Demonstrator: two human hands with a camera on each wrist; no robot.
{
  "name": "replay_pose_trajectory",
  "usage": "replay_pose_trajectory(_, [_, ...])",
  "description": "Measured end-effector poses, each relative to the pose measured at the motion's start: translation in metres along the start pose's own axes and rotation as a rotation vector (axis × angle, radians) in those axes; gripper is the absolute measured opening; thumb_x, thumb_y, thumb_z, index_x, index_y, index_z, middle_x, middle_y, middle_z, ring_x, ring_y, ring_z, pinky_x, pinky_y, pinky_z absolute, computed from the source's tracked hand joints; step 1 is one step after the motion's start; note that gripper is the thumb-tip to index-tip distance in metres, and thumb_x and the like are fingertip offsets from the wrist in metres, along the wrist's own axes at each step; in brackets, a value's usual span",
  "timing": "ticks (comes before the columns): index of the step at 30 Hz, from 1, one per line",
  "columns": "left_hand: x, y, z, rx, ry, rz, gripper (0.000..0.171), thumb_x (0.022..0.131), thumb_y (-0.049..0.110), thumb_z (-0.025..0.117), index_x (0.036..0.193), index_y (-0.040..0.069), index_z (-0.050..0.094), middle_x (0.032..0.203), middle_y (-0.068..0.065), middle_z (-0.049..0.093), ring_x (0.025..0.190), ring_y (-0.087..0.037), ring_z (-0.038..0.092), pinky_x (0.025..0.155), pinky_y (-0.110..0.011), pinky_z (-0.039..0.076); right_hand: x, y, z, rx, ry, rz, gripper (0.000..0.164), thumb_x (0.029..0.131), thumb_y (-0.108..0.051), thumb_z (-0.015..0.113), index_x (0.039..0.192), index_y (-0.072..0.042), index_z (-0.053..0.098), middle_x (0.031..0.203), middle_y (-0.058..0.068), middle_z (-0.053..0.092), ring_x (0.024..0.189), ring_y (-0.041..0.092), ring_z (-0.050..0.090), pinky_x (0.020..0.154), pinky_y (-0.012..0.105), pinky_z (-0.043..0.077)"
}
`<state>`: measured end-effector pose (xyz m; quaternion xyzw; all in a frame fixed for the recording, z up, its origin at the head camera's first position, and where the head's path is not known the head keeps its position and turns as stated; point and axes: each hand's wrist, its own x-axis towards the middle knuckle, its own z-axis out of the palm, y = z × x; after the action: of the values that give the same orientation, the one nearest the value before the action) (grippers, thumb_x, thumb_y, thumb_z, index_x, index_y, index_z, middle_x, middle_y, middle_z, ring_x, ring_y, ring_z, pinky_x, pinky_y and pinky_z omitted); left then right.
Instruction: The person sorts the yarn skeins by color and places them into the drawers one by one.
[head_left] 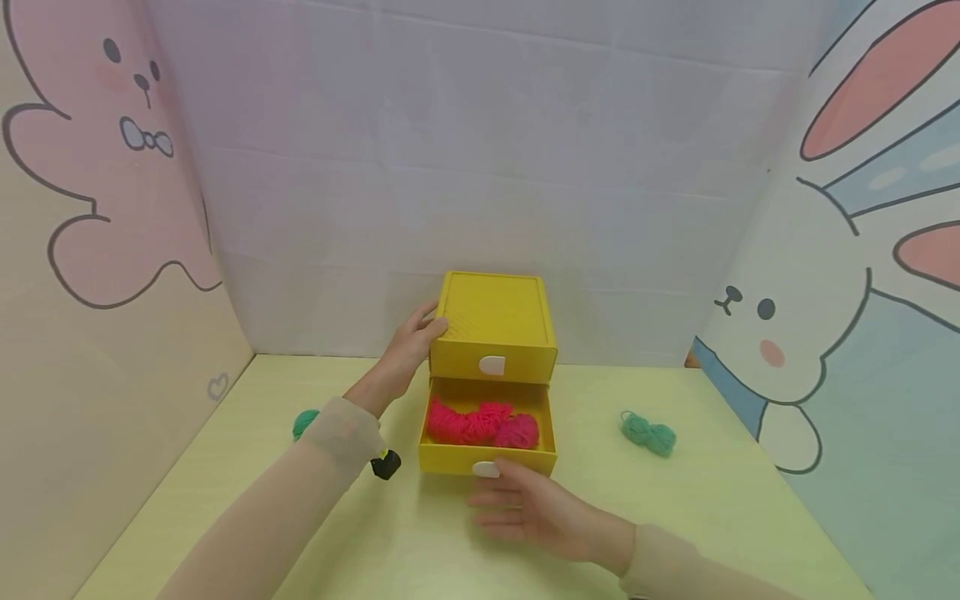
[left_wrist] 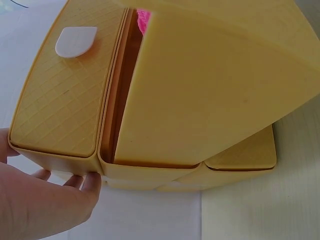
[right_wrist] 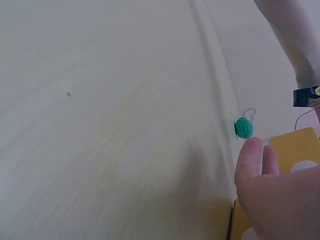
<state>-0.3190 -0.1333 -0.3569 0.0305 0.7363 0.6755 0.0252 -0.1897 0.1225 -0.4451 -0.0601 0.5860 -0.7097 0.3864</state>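
A yellow drawer cabinet (head_left: pixel 495 308) stands against the back wall, its lower visible drawer (head_left: pixel 450 458) pulled out. Inside the drawer lie a bright pink-red skein of yarn (head_left: pixel 457 425) and a magenta one (head_left: pixel 517 432). My left hand (head_left: pixel 408 346) holds the cabinet's upper left edge, thumb on the top and fingertips against the side, as the left wrist view also shows. In front of the pulled-out drawer is my right hand (head_left: pixel 536 510), fingers extended and slightly blurred, the uppermost one by the white handle (head_left: pixel 486 469). Whether it touches the handle I cannot tell.
On the table to the right lies a green skein of yarn (head_left: pixel 648 433). A green ball of yarn (head_left: pixel 303 423) sits at the left, partly behind the left sleeve. A small black device (head_left: pixel 386 464) shows by the left wrist. Cloth walls with cartoon animals enclose the table.
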Motion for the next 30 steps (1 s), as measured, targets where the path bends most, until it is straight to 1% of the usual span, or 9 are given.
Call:
replay_pose_trajectory(3, [0.0,0.0,0.0,0.0,-0.001,0.007,0.062,0.112,0.036,0.052,0.169,0.026,0.03,0.166,-0.016,0.038,0.149,-0.037,0.043,0.126,-0.055,0.031,0.003,0.0,0.001,0.034,0.005,-0.001,0.079,0.109,-0.056,0.05,0.158,0.005,0.04,0.151,0.027,0.057,0.134,0.043,0.06,0.115,0.051,0.049])
replay_pose_trajectory(7, [0.0,0.001,0.0,0.005,-0.002,0.01,0.062,0.112,0.036,0.052,0.169,0.026,0.03,0.165,-0.016,0.039,0.148,-0.037,0.043,0.126,-0.056,0.031,0.007,-0.001,-0.001,0.056,0.029,-0.013,0.075,0.109,-0.054,0.052,0.156,0.004,0.045,0.149,0.025,0.059,0.135,0.043,0.06,0.114,0.05,0.05])
replay_pose_trajectory(11, [0.0,0.0,0.0,0.007,-0.003,0.009,0.061,0.112,0.036,0.051,0.169,0.026,0.03,0.165,-0.016,0.039,0.148,-0.037,0.043,0.126,-0.057,0.031,0.01,-0.004,-0.005,0.038,0.049,-0.032,0.073,0.11,-0.053,0.052,0.154,0.005,0.047,0.149,0.026,0.059,0.136,0.043,0.06,0.113,0.049,0.05])
replay_pose_trajectory(18, [0.001,0.0,-0.001,0.005,-0.003,0.009,0.062,0.112,0.036,0.051,0.169,0.025,0.029,0.166,-0.016,0.038,0.149,-0.037,0.042,0.127,-0.056,0.03,0.016,-0.009,-0.009,0.013,0.04,-0.051,0.072,0.111,-0.049,0.049,0.155,0.008,0.045,0.149,0.029,0.057,0.138,0.045,0.057,0.114,0.047,0.05])
replay_pose_trajectory(24, [0.002,-0.001,-0.001,0.005,-0.001,0.01,0.061,0.113,0.035,0.05,0.169,0.025,0.029,0.166,-0.017,0.038,0.148,-0.037,0.044,0.127,-0.055,0.031,0.026,-0.013,-0.013,0.022,0.042,-0.07,0.07,0.112,-0.047,0.049,0.156,0.007,0.043,0.151,0.029,0.056,0.14,0.045,0.056,0.115,0.047,0.049])
replay_pose_trajectory(30, [0.003,-0.001,0.0,0.001,-0.002,0.014,0.061,0.113,0.034,0.05,0.169,0.024,0.029,0.166,-0.017,0.037,0.148,-0.037,0.044,0.127,-0.054,0.031,0.037,-0.018,-0.019,0.002,0.05,-0.106,0.067,0.113,-0.045,0.047,0.156,0.006,0.043,0.153,0.031,0.053,0.142,0.046,0.053,0.117,0.047,0.047])
